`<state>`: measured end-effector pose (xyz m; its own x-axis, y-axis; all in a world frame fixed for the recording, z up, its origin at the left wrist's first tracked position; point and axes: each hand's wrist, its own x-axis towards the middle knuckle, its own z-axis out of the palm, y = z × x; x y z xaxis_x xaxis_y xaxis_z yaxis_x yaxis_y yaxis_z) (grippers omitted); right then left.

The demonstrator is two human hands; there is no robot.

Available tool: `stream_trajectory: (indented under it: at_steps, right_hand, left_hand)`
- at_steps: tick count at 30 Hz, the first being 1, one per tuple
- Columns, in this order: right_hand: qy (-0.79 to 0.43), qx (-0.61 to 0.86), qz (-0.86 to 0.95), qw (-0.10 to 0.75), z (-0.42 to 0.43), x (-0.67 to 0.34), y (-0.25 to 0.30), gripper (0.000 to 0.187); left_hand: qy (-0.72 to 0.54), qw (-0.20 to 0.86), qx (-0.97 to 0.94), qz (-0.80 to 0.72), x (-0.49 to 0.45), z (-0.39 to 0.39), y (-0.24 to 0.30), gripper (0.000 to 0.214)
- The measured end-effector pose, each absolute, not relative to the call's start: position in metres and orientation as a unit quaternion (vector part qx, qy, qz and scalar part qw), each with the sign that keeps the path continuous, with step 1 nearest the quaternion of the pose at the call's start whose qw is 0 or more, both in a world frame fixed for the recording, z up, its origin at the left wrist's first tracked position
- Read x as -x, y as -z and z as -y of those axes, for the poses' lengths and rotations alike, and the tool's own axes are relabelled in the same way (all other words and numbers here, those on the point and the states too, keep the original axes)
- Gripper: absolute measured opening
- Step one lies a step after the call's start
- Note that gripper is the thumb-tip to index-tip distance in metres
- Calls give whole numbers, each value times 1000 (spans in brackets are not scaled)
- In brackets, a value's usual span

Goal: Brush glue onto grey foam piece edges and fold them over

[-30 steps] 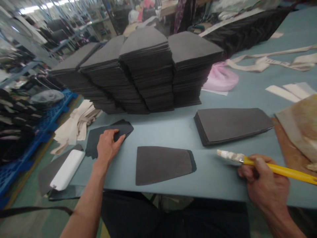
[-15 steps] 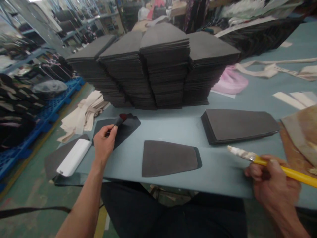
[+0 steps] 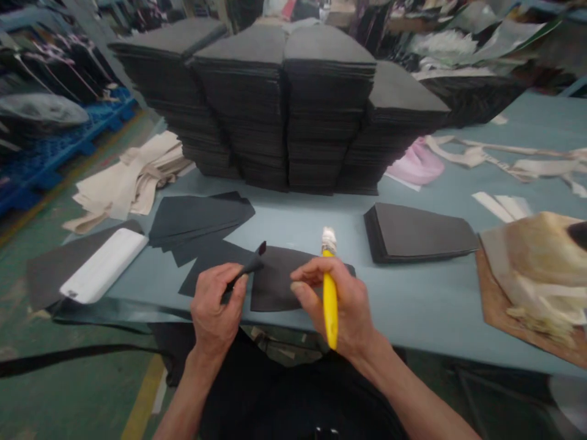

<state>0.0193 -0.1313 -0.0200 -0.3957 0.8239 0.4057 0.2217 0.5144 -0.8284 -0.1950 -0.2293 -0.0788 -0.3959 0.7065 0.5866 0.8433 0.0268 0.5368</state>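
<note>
My left hand (image 3: pixel 219 302) is closed on a dark sheet (image 3: pixel 215 260), its near corner curled up between thumb and fingers with a dark red spot showing at the curl. Beside it, a dark grey tapered panel (image 3: pixel 275 281) lies flat, partly covered by my right hand (image 3: pixel 342 299). That hand grips a yellow-handled brush (image 3: pixel 329 299) with its whitish bristles pointing away from me. Behind my left hand several dark sheets (image 3: pixel 197 217) lie fanned out. To the right rests a neat stack of grey tapered panels (image 3: pixel 422 232).
Tall stacks of dark panels (image 3: pixel 238 104) rise at the back of the table. Left are cream fabric strips (image 3: pixel 131 171) and a white oblong object (image 3: pixel 105 266) on a dark panel. Pink cloth (image 3: pixel 419 162) lies behind the right stack; a glue-stained cream container (image 3: pixel 536 263) stands far right.
My left hand has moved right from the fanned sheets, bringing a dark sheet beside the panel. My right hand has swung left with the brush, now upright over the panel. The view has shifted.
</note>
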Motion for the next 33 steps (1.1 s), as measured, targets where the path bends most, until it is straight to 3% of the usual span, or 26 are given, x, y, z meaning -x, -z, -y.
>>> stream_trajectory:
  at_steps: [5, 9, 15, 23, 33]
  right_hand:
    - [-360, 406, 777, 319, 127, 20, 19, 33]
    - [-359, 441, 780, 261, 124, 32, 25, 21]
    - [-367, 411, 786, 280, 121, 25, 31, 14]
    - [-346, 413, 788, 299, 112, 15, 28, 15]
    - [-341, 375, 799, 325, 106, 5, 36, 11]
  left_hand:
    - [446, 77, 572, 684, 179, 236, 91, 13]
    - [439, 73, 578, 684, 173, 238, 95, 15]
    - [410, 96, 533, 734, 209, 254, 97, 25]
    - [168, 52, 503, 846, 261, 256, 84, 45]
    - [236, -63, 450, 859, 255, 244, 71, 24]
